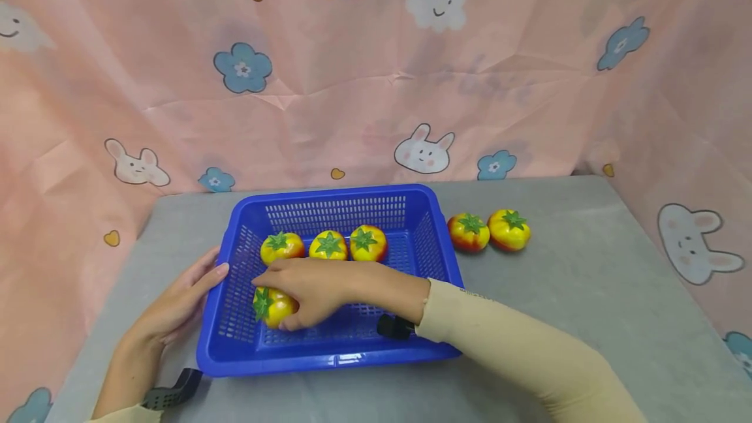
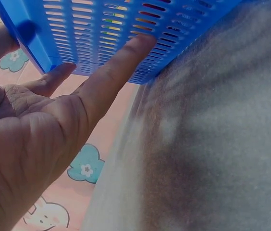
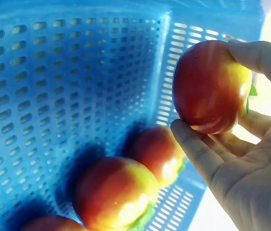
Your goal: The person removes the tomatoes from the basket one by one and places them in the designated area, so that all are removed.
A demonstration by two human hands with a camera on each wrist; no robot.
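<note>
A blue plastic basket (image 1: 329, 361) with slotted walls stands on the grey table. My left hand (image 1: 179, 299) holds its left side, thumb over the rim and fingers against the outer wall (image 2: 92, 29). Inside the basket, my right hand (image 1: 317, 286) grips a glossy yellow-and-red fruit (image 1: 276, 309) with a green star-shaped leaf top. The right wrist view shows thumb and fingers around this fruit (image 3: 210, 89), close to the slotted wall. Three like fruits, the left one (image 1: 282, 250), the middle one (image 1: 328, 247) and the right one (image 1: 368, 245), lie in a row behind the right hand.
Two more such fruits, one redder (image 1: 469, 237) and one yellower (image 1: 508, 234), sit side by side on the table (image 1: 558, 305), right of the basket. A pink patterned cloth (image 1: 352, 129) hangs behind the table and at both sides.
</note>
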